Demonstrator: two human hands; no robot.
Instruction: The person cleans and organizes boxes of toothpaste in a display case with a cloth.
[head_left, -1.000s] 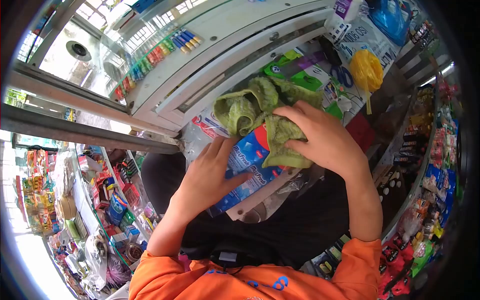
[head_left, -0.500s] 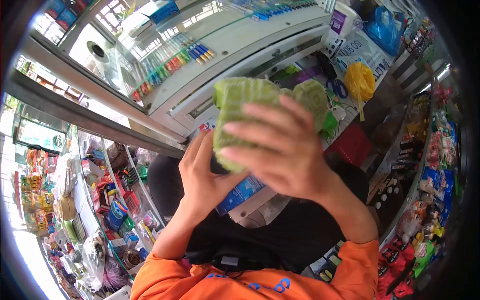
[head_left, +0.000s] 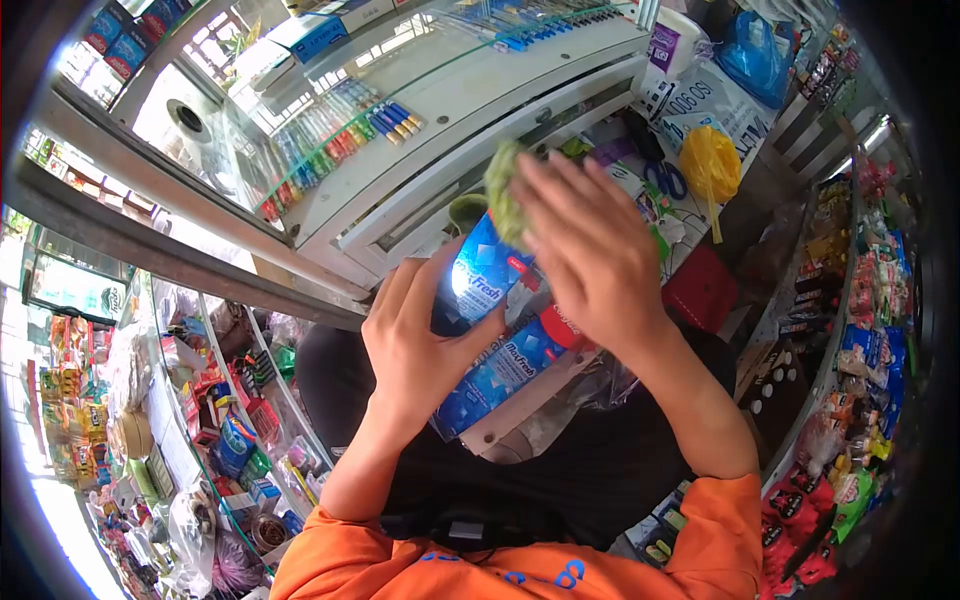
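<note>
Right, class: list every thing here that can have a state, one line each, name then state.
toothpaste packs, bundled together, held tilted.
left hand, closed around the side of the bundle.
right hand, fingers extended, pressing the cloth against the bundle.
green cloth, bunched up at the top end of the bundle.

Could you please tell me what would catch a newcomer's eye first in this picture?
The two hands at the centre stand out: the left hand holds blue toothpaste boxes while the right hand presses a green cloth on their upper end. Behind them, a glass case shows a row of coloured pens, and a yellow bag lies at the upper right.
</note>
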